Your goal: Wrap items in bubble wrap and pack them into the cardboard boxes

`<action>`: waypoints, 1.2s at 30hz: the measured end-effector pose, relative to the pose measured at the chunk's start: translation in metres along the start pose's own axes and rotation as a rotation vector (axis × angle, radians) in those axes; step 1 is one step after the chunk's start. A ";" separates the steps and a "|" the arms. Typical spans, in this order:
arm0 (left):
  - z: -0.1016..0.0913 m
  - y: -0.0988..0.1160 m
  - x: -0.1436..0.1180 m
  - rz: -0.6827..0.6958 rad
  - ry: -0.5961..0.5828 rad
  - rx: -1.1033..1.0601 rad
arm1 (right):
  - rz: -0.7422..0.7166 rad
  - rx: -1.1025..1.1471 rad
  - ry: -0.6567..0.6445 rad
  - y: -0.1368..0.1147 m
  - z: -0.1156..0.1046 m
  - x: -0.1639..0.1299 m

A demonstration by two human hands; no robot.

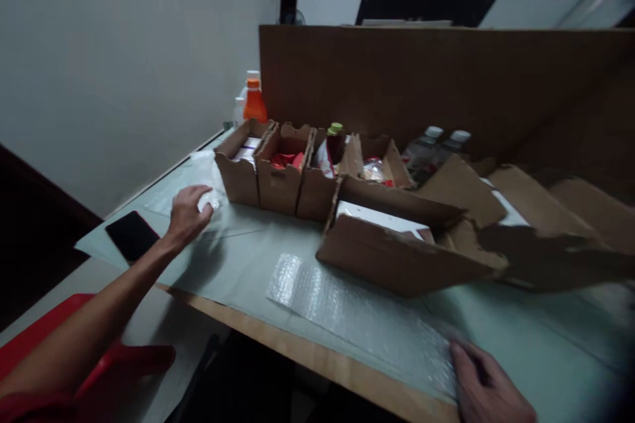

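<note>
A strip of clear bubble wrap (342,304) lies lengthwise along the table's front edge. At its right end, my right hand (489,383) is closed on the corner, with the thumb side toward the wrap and some fingers hidden. My left hand (188,211) is at the left of the table, its thumb and curved fingers apart. Crumpled clear plastic (211,175) shows beside and behind those fingertips; I see no firm hold on it. A dark phone (131,236) lies left of my left wrist.
Cardboard bins (278,192) with packets stand in a row, and a wider box (387,264) sits closer to me. More boxes (546,231) blur at right. Bottles, one orange (254,104), stand behind. A brown panel (397,79) rises at the back; a red stool (143,358) is lower left.
</note>
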State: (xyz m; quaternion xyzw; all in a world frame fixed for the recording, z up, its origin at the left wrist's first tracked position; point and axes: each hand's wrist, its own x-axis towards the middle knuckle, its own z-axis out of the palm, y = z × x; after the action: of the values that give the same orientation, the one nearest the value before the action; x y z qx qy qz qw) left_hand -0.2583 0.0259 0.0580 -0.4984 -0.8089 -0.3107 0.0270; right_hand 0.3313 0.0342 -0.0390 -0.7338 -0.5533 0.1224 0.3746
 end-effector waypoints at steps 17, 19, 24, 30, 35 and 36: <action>0.063 0.118 -0.118 0.307 -0.481 0.138 | -0.177 0.022 -0.126 -0.040 -0.009 0.003; 0.064 0.118 -0.112 0.308 -0.457 0.040 | -0.213 0.000 -0.057 -0.042 -0.007 0.005; 0.089 0.161 -0.099 0.276 -0.418 -0.422 | -0.317 0.153 -0.081 -0.071 0.000 0.024; 0.112 0.195 -0.111 0.223 -0.402 -0.580 | -0.213 0.325 -0.338 -0.105 0.016 0.052; 0.118 0.183 -0.111 0.175 -0.282 -0.544 | -0.217 0.318 -0.348 -0.117 0.033 0.052; 0.119 0.182 -0.109 0.177 -0.276 -0.537 | -0.216 0.317 -0.348 -0.120 0.035 0.052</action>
State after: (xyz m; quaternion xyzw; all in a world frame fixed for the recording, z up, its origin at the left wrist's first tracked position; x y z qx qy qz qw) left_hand -0.0222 0.0596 0.0101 -0.5935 -0.6475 -0.4391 -0.1889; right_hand 0.2429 0.1084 0.0313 -0.5705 -0.6585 0.2915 0.3950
